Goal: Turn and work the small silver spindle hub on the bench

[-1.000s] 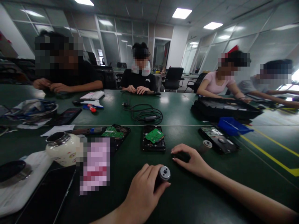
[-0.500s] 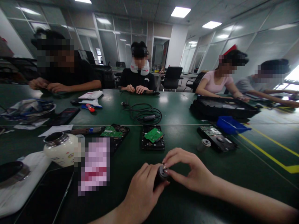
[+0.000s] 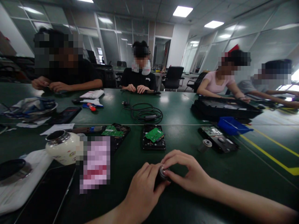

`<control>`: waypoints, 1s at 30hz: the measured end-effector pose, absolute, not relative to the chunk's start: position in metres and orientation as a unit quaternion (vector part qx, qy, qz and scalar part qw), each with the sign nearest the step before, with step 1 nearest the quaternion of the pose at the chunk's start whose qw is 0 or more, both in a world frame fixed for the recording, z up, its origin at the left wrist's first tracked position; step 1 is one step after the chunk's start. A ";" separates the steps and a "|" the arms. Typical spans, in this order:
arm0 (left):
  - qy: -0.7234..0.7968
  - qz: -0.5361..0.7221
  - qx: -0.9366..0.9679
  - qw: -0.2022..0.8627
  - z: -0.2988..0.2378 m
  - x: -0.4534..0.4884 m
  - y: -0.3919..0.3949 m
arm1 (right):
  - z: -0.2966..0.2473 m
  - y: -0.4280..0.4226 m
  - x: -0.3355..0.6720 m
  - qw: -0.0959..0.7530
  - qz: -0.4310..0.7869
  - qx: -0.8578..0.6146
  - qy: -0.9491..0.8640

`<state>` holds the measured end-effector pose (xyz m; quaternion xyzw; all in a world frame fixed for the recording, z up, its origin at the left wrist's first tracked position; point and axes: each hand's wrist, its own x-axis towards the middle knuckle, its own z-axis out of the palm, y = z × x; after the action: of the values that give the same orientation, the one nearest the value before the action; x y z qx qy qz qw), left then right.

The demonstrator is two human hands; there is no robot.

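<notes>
Right in front of you on the matte green table point(image 3: 187, 199), your left hand point(image 3: 140, 193) is wrapped around a small dark cylinder point(image 3: 161, 175) with a shiny metal end, and your right hand point(image 3: 187, 174) pinches that end with its fingertips. Three opened hard drives with green boards lie beyond, plus one coiled black cable point(image 3: 146, 113) and one glossy cream jar point(image 3: 62, 151) at left.

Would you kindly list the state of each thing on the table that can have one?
Left hand: closed around a small cylinder.
Right hand: fingertips pinching the cylinder's metal end.
Middle hard drive: flat, green circuit board lifted askew on top.
Left hard drive: flat, board loose on it.
Right hard drive: flat, board side up.
Jar: upright, lid off.
Cable: coiled, unplugged.
Blue bin: tilted.
</notes>
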<state>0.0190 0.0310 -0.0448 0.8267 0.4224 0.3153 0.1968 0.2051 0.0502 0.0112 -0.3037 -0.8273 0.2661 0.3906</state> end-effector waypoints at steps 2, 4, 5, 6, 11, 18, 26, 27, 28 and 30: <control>0.422 0.313 0.828 0.198 -0.044 0.019 0.032 | 0.014 0.053 0.208 0.413 0.258 -0.308 -0.817; 0.423 0.307 0.829 0.198 -0.044 0.019 0.032 | 0.015 0.059 0.216 0.440 0.237 -0.328 -0.802; 0.426 0.303 0.829 0.199 -0.044 0.019 0.032 | 0.013 0.063 0.222 0.450 0.223 -0.343 -0.793; 0.428 0.299 0.829 0.200 -0.044 0.018 0.032 | 0.010 0.067 0.228 0.456 0.211 -0.359 -0.786; 0.438 0.288 0.828 0.201 -0.042 0.018 0.031 | -0.025 0.078 0.249 0.384 0.240 -0.403 -0.795; 0.435 0.296 0.830 0.185 -0.044 0.018 0.030 | -0.042 0.079 0.250 0.364 0.279 -0.424 -0.781; 0.428 0.308 0.828 0.189 -0.045 0.019 0.031 | 0.017 0.058 0.220 0.443 0.279 -0.334 -0.784; 0.427 0.312 0.827 0.189 -0.045 0.019 0.031 | 0.021 0.055 0.215 0.433 0.286 -0.321 -0.793; 0.426 0.315 0.826 0.190 -0.045 0.019 0.031 | 0.022 0.053 0.211 0.421 0.292 -0.312 -0.800; 0.423 0.322 0.825 0.191 -0.045 0.019 0.031 | 0.020 0.051 0.205 0.397 0.305 -0.304 -0.810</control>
<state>0.0187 0.0306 -0.0455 0.8251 0.4234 0.3216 0.1910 0.2051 0.0506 0.0204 -0.3042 -0.8102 0.3052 0.3974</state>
